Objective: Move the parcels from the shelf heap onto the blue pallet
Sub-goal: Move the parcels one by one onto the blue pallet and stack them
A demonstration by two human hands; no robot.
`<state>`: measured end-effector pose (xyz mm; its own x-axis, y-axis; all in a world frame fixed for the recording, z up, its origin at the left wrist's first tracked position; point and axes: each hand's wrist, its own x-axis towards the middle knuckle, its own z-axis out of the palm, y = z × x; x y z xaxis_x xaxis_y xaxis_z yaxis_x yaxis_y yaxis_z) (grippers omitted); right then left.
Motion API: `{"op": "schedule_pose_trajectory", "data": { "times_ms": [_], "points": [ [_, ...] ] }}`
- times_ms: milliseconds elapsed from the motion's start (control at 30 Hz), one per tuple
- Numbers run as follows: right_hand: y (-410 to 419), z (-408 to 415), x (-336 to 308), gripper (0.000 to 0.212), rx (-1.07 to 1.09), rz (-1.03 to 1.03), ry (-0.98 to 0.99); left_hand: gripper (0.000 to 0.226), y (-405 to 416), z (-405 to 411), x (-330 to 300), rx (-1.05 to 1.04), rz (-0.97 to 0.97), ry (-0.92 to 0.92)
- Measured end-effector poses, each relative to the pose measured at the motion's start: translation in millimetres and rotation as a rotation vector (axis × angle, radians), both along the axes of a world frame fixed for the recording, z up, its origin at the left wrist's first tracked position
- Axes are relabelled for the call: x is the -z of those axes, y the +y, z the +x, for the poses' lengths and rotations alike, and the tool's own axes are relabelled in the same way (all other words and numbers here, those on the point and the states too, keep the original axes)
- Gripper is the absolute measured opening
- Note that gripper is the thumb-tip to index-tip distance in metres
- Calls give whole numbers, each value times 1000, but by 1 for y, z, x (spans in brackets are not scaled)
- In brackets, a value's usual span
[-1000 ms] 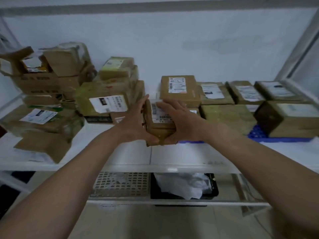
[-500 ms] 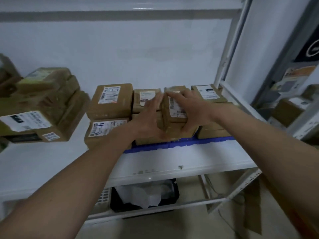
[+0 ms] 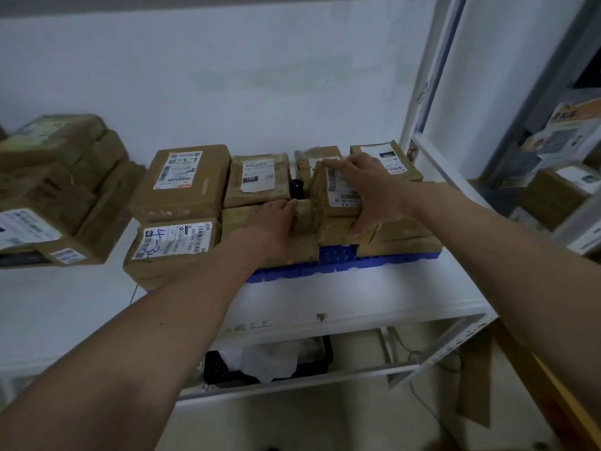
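White shelf point(image 3: 341, 301): right hand point(image 3: 374, 187) grips parcel point(image 3: 335, 193), seating it on blue pallet point(image 3: 338, 258); left hand point(image 3: 273, 222) flat, steadying neighbour. Next: release.

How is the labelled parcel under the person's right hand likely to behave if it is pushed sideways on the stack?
The parcel looks like a stiff taped box, so it probably slides rather than bends. It sits tilted on other parcels above the blue pallet, so it may tip. The right hand handles it alone, suggesting it is fairly light.

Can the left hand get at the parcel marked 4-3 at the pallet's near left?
Probably yes. The left hand rests flat on the neighbouring parcel, and the marked parcel lies right beside it, top uncovered.
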<state>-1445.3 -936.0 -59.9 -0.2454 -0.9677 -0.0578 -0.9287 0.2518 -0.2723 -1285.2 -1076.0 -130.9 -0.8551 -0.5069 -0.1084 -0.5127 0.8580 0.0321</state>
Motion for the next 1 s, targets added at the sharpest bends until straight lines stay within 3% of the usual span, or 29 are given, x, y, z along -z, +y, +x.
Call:
{"op": "schedule_pose_trajectory", "data": {
  "times_ms": [367, 567, 1000],
  "points": [
    [-19, -1, 4, 129, -2, 142, 6, 89, -10, -11, 0, -109, -65, -92],
    [-27, -4, 0, 131, 1, 160, 7, 97, -16, -12, -1, -140, 48, -93],
    [-25, -7, -1, 131, 14, 167, -8, 103, -21, -7, 2, -203, 62, -173]
  ]
}}
